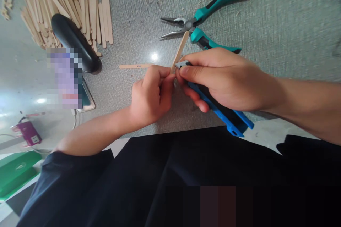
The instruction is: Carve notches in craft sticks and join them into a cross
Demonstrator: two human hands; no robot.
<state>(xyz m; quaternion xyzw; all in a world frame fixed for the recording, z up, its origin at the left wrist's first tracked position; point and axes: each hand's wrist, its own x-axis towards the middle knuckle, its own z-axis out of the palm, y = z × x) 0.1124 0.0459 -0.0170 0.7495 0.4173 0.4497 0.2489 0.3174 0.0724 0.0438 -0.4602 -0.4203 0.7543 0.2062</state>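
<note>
While the left hand [150, 94] pinches a wooden stick [181, 48] between closed thumb and finger, the right hand [229, 79] wraps firmly round a blue cutter [220, 111], its blade [183, 64] right by the stick, near those fingertips; whether it touches, I cannot tell. Short, light strokes angled off the pinch would likely serve best. The stick's free end overlaps the pliers [189, 25] in view, leaving little slack there. The table [293, 25] edge runs close below both hands; more room lies right of the pliers.
</note>
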